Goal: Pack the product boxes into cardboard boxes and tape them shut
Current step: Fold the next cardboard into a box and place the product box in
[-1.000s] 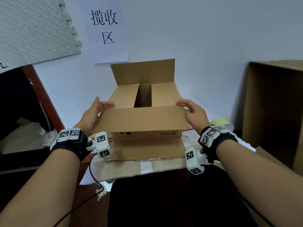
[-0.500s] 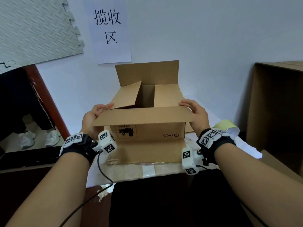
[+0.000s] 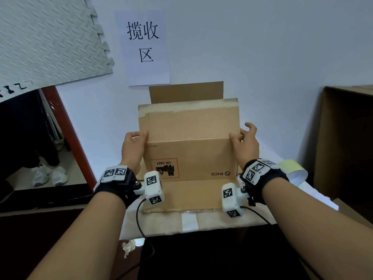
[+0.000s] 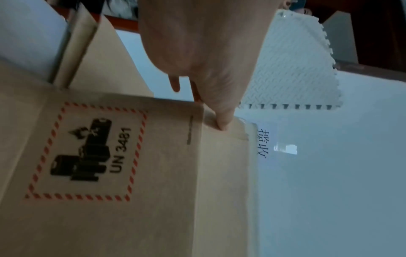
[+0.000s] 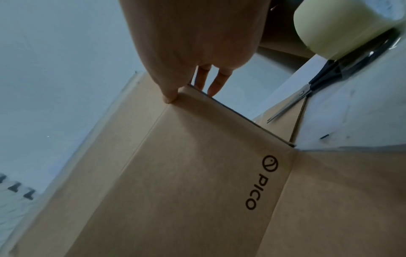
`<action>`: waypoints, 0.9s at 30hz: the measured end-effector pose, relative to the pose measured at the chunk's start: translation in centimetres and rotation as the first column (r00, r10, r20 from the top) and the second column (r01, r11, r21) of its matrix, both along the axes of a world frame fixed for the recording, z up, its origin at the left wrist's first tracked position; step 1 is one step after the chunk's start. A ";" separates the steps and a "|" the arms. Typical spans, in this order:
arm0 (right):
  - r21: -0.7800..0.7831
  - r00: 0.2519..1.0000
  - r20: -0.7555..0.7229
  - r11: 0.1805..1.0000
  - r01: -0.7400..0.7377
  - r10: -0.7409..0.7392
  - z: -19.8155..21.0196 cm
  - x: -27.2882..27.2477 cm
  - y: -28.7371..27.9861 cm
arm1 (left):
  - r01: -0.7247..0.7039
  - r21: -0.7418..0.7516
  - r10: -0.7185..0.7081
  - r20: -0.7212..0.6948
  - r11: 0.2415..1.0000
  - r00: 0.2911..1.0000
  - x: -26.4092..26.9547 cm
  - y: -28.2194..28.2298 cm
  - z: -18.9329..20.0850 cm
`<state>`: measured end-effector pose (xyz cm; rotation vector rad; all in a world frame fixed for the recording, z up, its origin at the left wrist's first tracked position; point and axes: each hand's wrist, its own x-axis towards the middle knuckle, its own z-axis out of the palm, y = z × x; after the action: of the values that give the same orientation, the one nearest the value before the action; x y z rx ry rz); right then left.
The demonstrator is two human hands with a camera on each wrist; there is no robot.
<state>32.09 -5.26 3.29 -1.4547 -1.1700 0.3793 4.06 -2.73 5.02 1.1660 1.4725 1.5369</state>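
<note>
Cardboard box (image 3: 187, 156) — stood on the bench (image 3: 207, 221), long axis running 9 to 3 o'clock. Left hand (image 3: 133, 147) gripped its 9 o'clock edge, right hand (image 3: 245, 144) its 3 o'clock edge; both equally near. Tape roll (image 3: 290, 168) at 3 o'clock — wall close at 12.

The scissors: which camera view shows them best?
The right wrist view: the scissors lie by the cardboard box, blades and dark handles visible below the tape roll. The head and left wrist views do not show them.
</note>
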 end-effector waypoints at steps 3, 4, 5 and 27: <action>0.017 0.998 0.062 1.000 -0.027 0.026 0.3 0.6 -0.1 | -0.082 0.029 0.084 -0.044 0.996 0.996 0.4 0.6 0.1; 0.019 0.990 0.137 0.999 -0.035 0.032 0.5 0.7 0.1 | -0.114 0.045 0.117 -0.077 0.993 0.990 0.5 0.8 0.0; 0.003 0.973 0.226 0.999 -0.038 0.036 0.6 0.7 0.3 | -0.143 0.065 0.151 -0.127 0.988 0.980 0.6 1.0 0.0; -0.137 0.828 0.534 0.984 -0.113 0.170 11.4 -6.1 10.0 | 0.185 -0.323 -0.348 -0.930 0.928 0.120 2.1 4.6 5.5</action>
<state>26.00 4.70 14.69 -1.6223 -1.7465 0.1187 6.16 1.84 10.55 2.4443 1.8616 0.1727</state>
